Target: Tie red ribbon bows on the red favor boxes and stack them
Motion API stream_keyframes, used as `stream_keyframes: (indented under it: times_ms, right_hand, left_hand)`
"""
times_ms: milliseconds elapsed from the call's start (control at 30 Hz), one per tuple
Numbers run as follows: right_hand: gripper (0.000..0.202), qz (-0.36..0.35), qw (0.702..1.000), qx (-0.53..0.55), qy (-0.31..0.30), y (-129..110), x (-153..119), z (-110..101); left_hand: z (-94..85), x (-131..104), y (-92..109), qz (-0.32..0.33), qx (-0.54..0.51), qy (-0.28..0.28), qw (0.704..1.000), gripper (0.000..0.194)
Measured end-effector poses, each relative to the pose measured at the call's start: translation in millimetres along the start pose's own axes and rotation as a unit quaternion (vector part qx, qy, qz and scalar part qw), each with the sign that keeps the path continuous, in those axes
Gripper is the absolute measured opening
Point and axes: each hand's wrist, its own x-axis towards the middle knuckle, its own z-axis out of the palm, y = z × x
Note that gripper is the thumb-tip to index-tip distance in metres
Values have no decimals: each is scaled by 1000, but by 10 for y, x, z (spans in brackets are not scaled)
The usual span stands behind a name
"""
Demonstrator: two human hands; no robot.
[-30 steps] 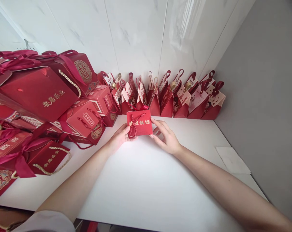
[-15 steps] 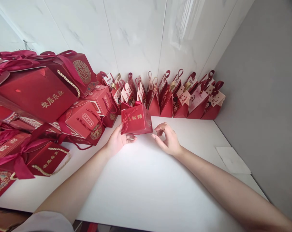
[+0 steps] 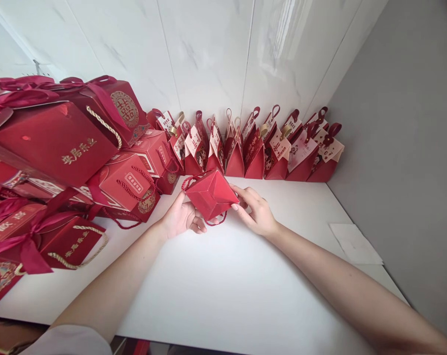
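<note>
A pale sleeve (image 3: 75,340) covers the person's left upper arm at the near edge of the white table (image 3: 216,291). The left hand (image 3: 183,217) is at the left side of a small red gift box (image 3: 211,195), palm turned up and fingers loosely curled; whether its thumb grips the box cannot be told. The right hand (image 3: 256,213) pinches the box's right corner between thumb and fingers. The box is tilted above the table at the centre, its folded, creased panels showing, with red cord handles (image 3: 187,184) at its left and underneath. A white sheet (image 3: 356,243) lies at four o'clock from it, and stacked red gift boxes (image 3: 56,143) with ribbons and rope handles fill nine to ten o'clock. Peaked favor boxes (image 3: 253,155) with ribbon loops stand from eleven to two o'clock, before a marbled wall (image 3: 208,54); the grey wall (image 3: 397,123) rises beyond two o'clock.
</note>
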Motion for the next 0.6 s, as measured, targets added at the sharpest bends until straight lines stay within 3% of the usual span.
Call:
stream_keyframes:
  times_ms: [600]
  right_hand:
    - [50, -28, 999, 8, 34, -17, 16, 4]
  left_hand:
    - [26, 13, 0, 40, -75, -31, 996, 93]
